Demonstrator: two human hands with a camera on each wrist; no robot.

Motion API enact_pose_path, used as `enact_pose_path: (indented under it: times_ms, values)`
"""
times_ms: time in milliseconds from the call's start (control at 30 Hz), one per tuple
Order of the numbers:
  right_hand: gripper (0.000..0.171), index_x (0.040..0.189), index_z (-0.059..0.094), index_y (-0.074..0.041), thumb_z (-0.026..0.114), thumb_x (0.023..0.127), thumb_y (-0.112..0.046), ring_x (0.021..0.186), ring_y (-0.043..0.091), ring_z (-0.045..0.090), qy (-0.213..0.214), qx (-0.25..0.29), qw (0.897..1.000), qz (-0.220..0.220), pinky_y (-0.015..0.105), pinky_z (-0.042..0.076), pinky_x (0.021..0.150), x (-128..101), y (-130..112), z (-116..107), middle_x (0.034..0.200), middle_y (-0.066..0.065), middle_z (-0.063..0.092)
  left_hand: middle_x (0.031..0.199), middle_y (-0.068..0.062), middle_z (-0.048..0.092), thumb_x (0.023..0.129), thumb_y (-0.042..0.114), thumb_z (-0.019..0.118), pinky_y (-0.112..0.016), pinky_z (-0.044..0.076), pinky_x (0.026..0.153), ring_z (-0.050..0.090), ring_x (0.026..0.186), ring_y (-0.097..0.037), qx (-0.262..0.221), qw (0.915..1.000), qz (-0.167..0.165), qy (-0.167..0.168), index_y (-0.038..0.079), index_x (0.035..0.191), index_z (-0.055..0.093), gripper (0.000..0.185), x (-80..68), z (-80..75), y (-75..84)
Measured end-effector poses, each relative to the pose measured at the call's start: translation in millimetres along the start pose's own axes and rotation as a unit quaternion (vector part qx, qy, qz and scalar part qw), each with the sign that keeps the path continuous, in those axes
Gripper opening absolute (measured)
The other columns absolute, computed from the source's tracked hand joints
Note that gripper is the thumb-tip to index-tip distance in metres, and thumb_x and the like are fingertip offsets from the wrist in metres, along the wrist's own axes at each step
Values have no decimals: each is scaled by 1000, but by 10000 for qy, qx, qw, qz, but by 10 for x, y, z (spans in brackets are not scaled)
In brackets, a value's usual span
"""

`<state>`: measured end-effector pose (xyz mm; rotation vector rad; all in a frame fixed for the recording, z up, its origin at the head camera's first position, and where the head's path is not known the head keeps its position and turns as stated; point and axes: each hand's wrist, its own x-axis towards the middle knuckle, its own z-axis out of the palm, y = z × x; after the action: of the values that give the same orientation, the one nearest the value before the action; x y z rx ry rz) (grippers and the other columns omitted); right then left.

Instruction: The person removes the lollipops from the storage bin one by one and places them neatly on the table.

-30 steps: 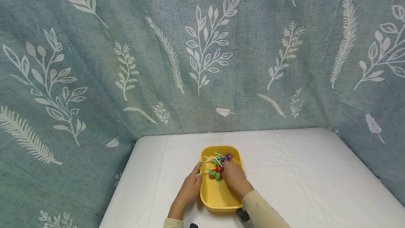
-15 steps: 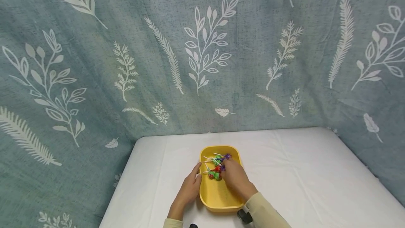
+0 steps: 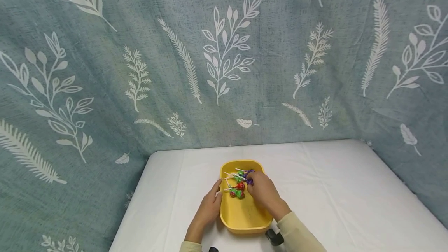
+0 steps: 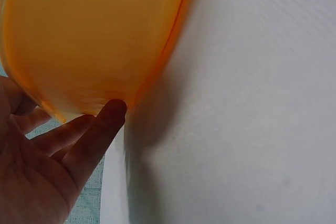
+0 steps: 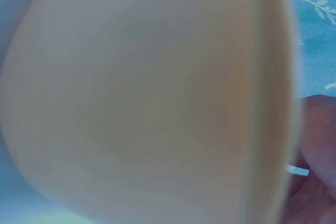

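A yellow plastic tray holds several wrapped lollipops, among them a red one and a green one. My left hand touches the tray's left side, and in the left wrist view its fairly straight fingers lie against the outer wall. Over the tray's right half, my right hand pinches a purple lollipop between thumb and fingers. The tray wall fills most of the right wrist view and hides much of that hand; a white stick shows beside the palm.
The tray stands on a table with a white cloth. Behind the table and at its sides hangs a blue-green curtain with white leaf prints. More lollipops lie crosswise at the tray's far end, sticks toward the left.
My right hand has drawn slightly right and up from the pile, and the purple lollipop at its fingertips has come away from the red and green ones. The left hand stays on the tray.
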<state>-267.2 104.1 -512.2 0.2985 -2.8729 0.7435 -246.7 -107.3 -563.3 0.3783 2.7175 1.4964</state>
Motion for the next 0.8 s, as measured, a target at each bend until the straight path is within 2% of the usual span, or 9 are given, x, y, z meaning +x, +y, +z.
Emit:
enact_pose_path:
  times_ms: [400, 600, 800]
  values:
    - [25, 110, 74, -2, 78, 85, -4, 93, 27, 63, 205, 31, 9998, -30, 45, 55, 87, 22, 169, -143, 103, 11, 63, 141, -27, 53, 107, 11, 40, -62, 38, 108, 50, 131, -44, -21, 10000, 13, 14, 4, 156, 37, 49, 3, 11, 13]
    - [26, 110, 75, -3, 76, 84, -2, 96, 29, 63, 169, 151, 9997, -11, 47, 55, 89, 19, 266, -208, 105, 13, 63, 144, -26, 52, 108, 13, 39, -60, 37, 110, 49, 133, -43, 24, 9999, -112, -7, 4, 156, 36, 49, 12, 31, 10]
    - [24, 108, 74, -1, 75, 85, -4, 97, 28, 63, 350, 210, 9990, -158, 46, 54, 89, 27, 340, -250, 105, 12, 64, 146, -24, 51, 108, 14, 38, -58, 36, 111, 48, 135, -42, 4, 9998, -222, 8, 4, 157, 35, 49, 13, 29, 6]
